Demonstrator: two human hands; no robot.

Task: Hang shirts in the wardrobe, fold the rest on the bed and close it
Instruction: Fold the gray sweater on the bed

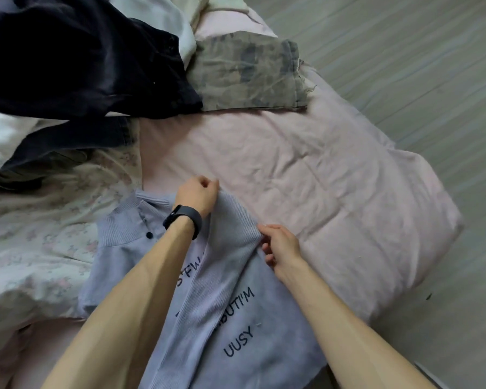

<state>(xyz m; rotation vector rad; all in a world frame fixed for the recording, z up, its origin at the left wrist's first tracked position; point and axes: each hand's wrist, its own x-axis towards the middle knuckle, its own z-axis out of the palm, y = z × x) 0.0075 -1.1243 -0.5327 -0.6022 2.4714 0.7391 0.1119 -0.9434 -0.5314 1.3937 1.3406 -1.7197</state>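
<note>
Fingers (208,183) of the left hand (198,196) curl and pinch the end of the ribbed sleeve (230,220); fingers (267,228) of the right hand (279,248) pinch its side fold. The lilac shirt (253,346) lies on the pink bed (334,178), lettering partly hidden under the left forearm (152,276), hem cut off below.

A pale grey plank floor (404,66) fills the right side, with a small dark speck (429,296) on it just beside the wrinkled pink cover (306,178), while a crumpled floral sheet (40,234) lies at the left, touching the cover's edge, and a black wristband (183,220) shows near the middle.
</note>
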